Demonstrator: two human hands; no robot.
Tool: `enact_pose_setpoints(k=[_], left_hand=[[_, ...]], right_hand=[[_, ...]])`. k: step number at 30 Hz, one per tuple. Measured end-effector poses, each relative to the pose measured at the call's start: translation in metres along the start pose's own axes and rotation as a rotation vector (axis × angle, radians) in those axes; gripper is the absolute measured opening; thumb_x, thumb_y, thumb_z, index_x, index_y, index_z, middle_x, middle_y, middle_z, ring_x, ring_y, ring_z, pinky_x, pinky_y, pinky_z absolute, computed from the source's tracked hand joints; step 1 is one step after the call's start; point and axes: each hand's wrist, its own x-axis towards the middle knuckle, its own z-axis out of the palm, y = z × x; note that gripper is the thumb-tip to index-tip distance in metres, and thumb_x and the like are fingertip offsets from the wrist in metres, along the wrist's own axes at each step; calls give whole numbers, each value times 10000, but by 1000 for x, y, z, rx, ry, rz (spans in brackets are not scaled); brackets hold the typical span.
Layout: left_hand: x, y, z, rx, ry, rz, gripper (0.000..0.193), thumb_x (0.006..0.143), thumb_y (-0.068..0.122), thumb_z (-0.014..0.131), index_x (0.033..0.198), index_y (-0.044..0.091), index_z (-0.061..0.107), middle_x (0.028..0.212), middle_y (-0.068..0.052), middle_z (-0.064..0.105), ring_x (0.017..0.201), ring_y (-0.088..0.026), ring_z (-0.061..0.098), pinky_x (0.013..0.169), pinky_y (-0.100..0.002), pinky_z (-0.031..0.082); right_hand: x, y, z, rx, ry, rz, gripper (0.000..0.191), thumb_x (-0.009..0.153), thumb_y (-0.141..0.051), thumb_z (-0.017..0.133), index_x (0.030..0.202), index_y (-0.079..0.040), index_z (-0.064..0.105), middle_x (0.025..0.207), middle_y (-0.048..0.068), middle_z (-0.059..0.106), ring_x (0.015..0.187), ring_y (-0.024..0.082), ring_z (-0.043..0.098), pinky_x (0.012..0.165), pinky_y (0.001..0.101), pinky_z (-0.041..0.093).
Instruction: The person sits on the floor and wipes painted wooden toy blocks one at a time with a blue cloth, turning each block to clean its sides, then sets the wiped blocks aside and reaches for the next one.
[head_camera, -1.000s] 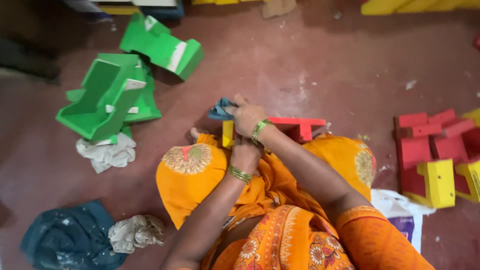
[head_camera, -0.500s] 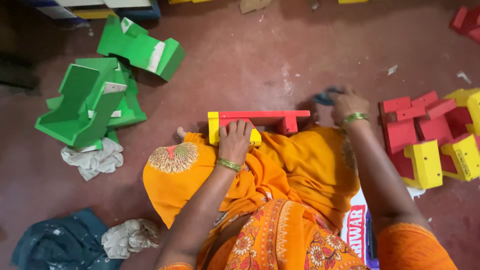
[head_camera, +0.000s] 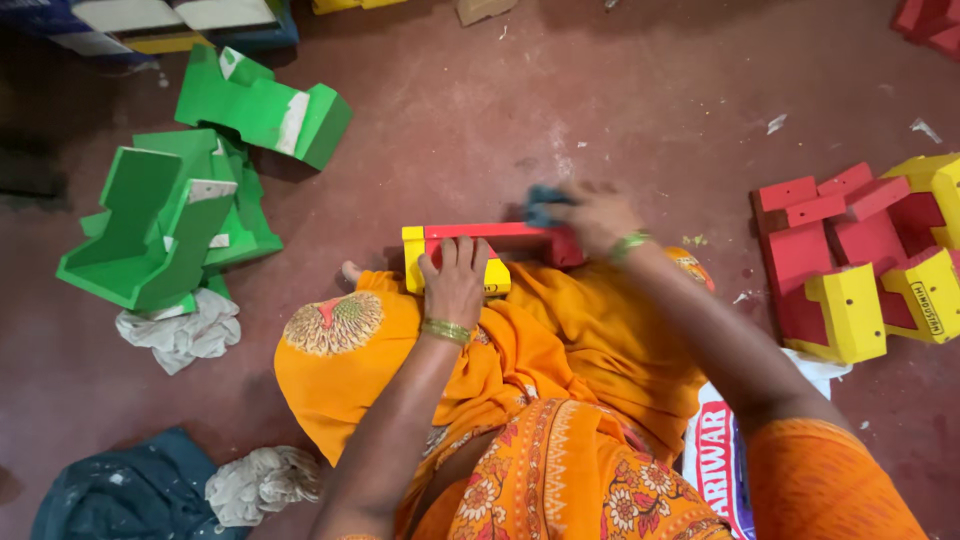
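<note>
The red and yellow wooden piece (head_camera: 480, 245) lies across the person's lap, on the orange cloth over the knees, with its long axis running left to right between the two hands. Its yellow end sits under the left hand (head_camera: 457, 280), its red end under the right hand (head_camera: 592, 218).

The left hand lies flat, palm down and fingers spread forward, pressing on the yellow end; it is nearer the body, with the arm coming straight up from below. The right hand is a little farther out, at the red end, with the arm reaching in from the lower right. It is closed around a small blue cloth (head_camera: 541, 205) and held against the piece; it is blurred, so the exact grip cannot be told. The hands are apart, one at each end of the piece.

Farther right of the right hand, on the reddish floor (head_camera: 560, 100), lies a group of red and yellow pieces (head_camera: 860, 260). Well to the left of the left hand lies a heap of green pieces (head_camera: 180, 210), with a white rag (head_camera: 185, 335) just beside it.
</note>
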Motion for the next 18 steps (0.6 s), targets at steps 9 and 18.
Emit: enact_pose_setpoints(k=[9, 18], left_hand=[[27, -31, -5, -255, -170, 67, 918, 646, 377, 881, 1443, 158, 481, 1335, -98, 532, 1285, -313, 476, 1038, -592, 327], [50, -47, 37, -230, -130, -34, 982, 676, 403, 867, 1498, 113, 414, 1400, -80, 518, 1311, -276, 472, 1112, -627, 272]], right_hand=[[-79, 106, -14, 208, 110, 606, 524, 859, -162, 691, 1370, -279, 672, 1366, 104, 607, 1120, 385, 642, 908, 499, 533], [-1, 46, 9, 395, 355, 530, 529, 882, -111, 639, 1386, -273, 622, 1348, 101, 604, 1102, 369, 658, 857, 490, 548]])
